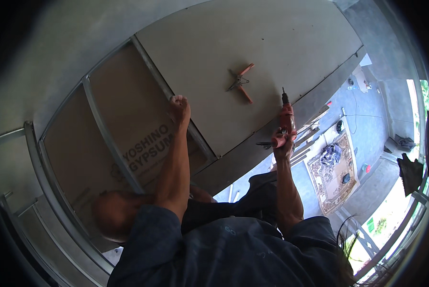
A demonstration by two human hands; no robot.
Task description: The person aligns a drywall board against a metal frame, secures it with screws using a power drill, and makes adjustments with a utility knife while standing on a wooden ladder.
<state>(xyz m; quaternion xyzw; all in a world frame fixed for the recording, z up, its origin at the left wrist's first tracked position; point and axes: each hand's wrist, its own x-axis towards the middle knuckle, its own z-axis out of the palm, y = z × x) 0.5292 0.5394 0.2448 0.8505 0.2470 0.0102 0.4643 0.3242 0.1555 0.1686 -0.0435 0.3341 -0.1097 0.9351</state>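
In my right hand [283, 149] is a red power drill [287, 118], its bit pointing away from me over the right part of a pale flat board [200, 52]. My fingers are wrapped round its grip. My left hand [180, 109] is closed at the board's left edge, beside a metal channel [150, 64]; whether anything is inside the fingers is hidden. Between and beyond my hands, a pair of orange-handled pliers [243, 87] lies on the board with its handles spread.
Metal framing [99, 117] runs along the left over a brown printed board [123, 91]. At the right, far below, a patterned rug [319, 174] with bundled cloth [330, 155] lies on the floor. Long strips [305, 146] rest beside the board's edge.
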